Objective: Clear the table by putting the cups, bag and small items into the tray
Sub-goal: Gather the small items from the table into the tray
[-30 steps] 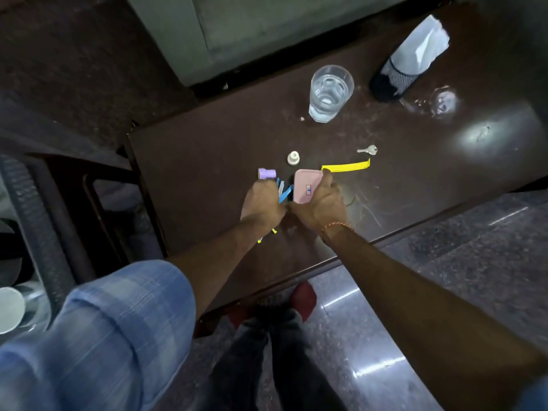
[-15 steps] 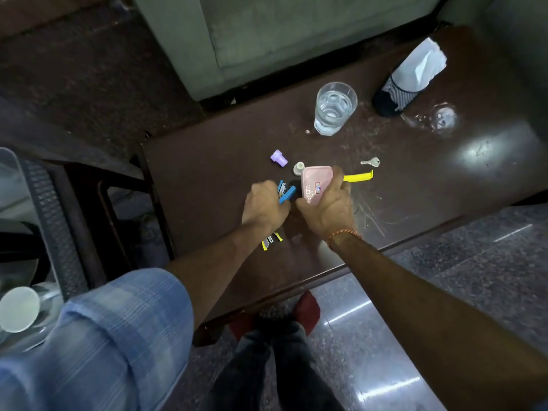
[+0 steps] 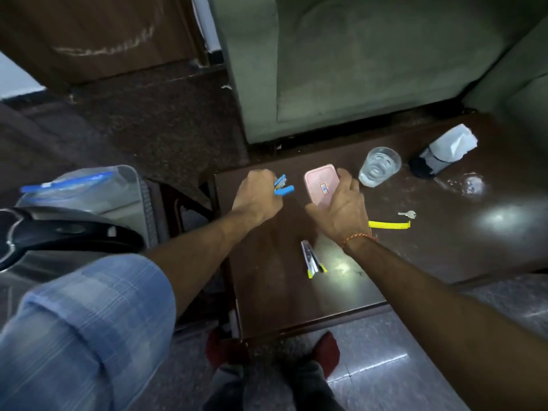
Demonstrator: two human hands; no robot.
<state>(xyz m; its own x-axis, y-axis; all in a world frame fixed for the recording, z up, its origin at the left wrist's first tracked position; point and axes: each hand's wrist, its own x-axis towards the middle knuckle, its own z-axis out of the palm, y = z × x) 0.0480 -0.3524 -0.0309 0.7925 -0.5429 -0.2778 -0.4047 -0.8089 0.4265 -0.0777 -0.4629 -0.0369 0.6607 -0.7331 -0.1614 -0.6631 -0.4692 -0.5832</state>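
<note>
A pink lidded box (image 3: 321, 185) is gripped by the right hand (image 3: 338, 209), fingers curled around it, near the bench's (image 3: 444, 262) far left corner. The left hand (image 3: 256, 195) clenches blue clips (image 3: 283, 186) at the left edge. A glass of water (image 3: 379, 170), key (image 3: 407, 214), yellow strip (image 3: 389, 224) and yellow-tipped clips (image 3: 312, 259) lie on the bench.

table (image 3: 444, 247): glossy dark wood | cup (image 3: 379, 167): clear plastic | key (image 3: 407, 214): metal | sofa (image 3: 370, 69): matt cloth
</note>
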